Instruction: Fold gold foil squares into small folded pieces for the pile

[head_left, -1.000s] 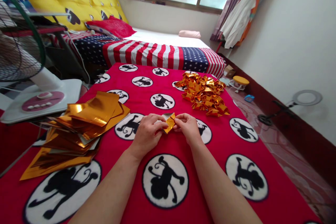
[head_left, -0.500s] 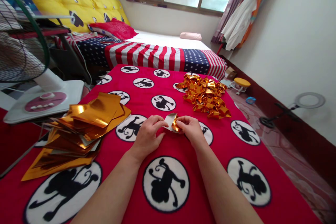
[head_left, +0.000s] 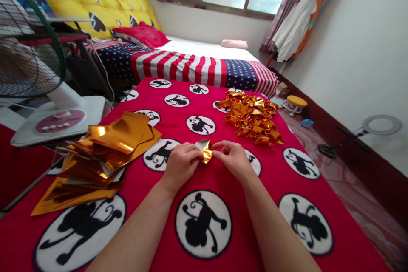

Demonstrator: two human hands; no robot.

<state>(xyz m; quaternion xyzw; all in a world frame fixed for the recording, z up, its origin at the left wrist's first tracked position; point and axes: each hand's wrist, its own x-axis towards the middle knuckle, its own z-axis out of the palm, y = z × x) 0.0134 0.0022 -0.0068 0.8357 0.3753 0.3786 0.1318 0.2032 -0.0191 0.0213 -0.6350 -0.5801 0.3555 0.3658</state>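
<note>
A small sheet of gold foil paper (head_left: 206, 151), partly folded with some of its pale back showing, is between my hands over the red cloth. My left hand (head_left: 183, 163) is closed on the paper's left side. At its right edge, the thumb and fingertips of my right hand (head_left: 234, 159) pinch the paper. To the left lies a loose, fanned stack of flat gold foil sheets (head_left: 117, 136). A heap of folded gold foil pieces (head_left: 255, 114) sits toward the far right of the cloth.
The red cloth (head_left: 143, 229) has round monkey prints. A white fan base (head_left: 73, 114) stands at the left. Beyond the cloth is a bed with a stars-and-stripes cover (head_left: 181, 66). On the right floor are a yellow-topped stool (head_left: 297, 101) and a ring light (head_left: 382, 124).
The foil paper has been folded over further, with more gold and less pale back showing. My left fingers have closed onto its left side.
</note>
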